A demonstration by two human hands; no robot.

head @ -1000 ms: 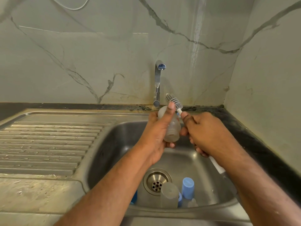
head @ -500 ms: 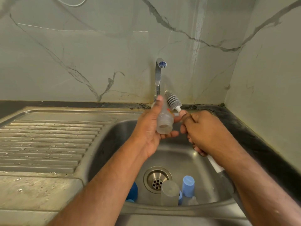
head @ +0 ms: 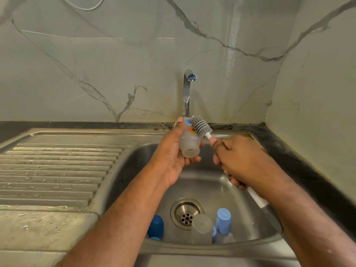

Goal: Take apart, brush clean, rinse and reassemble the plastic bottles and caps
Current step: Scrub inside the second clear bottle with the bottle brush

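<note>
Bottle [head: 187,140], translucent plastic with a coloured print near its base, gripped in left hand [head: 170,157]: fingers wrapped round the body from behind, thumb laid along the near side. Long axis tilted, open mouth down and toward the camera, base up toward the faucet [head: 187,89]. Right hand [head: 241,157] closed in a fist round the white handle of a bottle brush [head: 202,127], index finger extended toward the neck. Grey bristle head just right of the bottle's upper body, touching or nearly so; outside the bottle, not in the mouth. Mouth lies below and left of the bristles, nearer the left hand. Judged step: outer scrub; entering the mouth would need the brush brought down and turned back up the axis. Both held above the sink basin [head: 134,170], free room below. Basin floor near the drain [head: 186,213]: dark blue cap [head: 156,226], second translucent bottle [head: 202,228], light blue cap [head: 223,220]. No water visibly running.
</note>
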